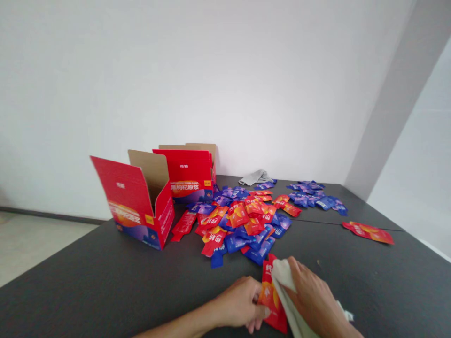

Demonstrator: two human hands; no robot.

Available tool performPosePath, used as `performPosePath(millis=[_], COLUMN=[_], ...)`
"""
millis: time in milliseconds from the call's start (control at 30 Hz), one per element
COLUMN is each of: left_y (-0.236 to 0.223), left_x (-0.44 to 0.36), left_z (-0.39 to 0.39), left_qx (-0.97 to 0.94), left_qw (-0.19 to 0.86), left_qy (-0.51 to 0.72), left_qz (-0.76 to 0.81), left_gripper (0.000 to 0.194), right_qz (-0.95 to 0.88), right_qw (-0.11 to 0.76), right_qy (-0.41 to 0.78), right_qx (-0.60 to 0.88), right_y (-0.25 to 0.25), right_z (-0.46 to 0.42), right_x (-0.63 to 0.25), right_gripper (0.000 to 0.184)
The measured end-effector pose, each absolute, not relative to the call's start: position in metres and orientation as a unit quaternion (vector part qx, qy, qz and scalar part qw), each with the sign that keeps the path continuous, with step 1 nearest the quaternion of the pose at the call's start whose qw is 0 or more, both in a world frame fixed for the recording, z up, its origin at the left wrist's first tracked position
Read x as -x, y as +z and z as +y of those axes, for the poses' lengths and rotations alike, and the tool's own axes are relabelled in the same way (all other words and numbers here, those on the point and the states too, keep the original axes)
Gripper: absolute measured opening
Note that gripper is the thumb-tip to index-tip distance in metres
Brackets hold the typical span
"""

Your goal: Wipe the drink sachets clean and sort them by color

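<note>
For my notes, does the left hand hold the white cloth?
No, the left hand grips a red pouch; the right hand holds the white cloth.

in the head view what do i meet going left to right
Nearer open box, farther open box, left hand, held red packet, right hand, lone red packet.

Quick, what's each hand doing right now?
Left hand: closed on the red pouch, gripping its side.
Right hand: closed on the white cloth, holding it against the pouch.
</note>
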State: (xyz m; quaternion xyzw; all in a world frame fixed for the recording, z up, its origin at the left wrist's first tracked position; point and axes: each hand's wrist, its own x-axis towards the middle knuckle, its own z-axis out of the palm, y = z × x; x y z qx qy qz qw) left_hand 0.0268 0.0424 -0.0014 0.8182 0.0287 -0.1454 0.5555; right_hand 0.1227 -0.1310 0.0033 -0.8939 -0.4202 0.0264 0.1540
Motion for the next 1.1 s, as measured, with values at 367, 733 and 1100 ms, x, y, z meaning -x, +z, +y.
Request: performPosePath(millis=[367, 733, 1100], left_y=[0.011, 0.029, 0.02], left_x=[-0.025, -0.018, -0.027], left_z=[0.044, 0.044, 0.056], left_qx=[-0.855, -0.905, -0.953], left_qw=[0.494, 0.415, 0.013], left_qy=[-0.157, -0.088, 0.179], left_qz=[-0.007, -0.025, -0.245], left_gripper=[0.012, 0.018, 0.019], right_qz=[-0.433, -0.288, -0.169], right_qw=[0.119, 0.104, 0.323], right_qy=[0.056, 0.063, -0.017], right_qx=[0.892, 0.95, 0.931], right_y=[0.018, 0.016, 0.048], right_z=[-0.145, -0.169, -0.179], right_x=[-0.118, -0.161, -0.145], right_gripper=[0.034, 0.028, 0.033])
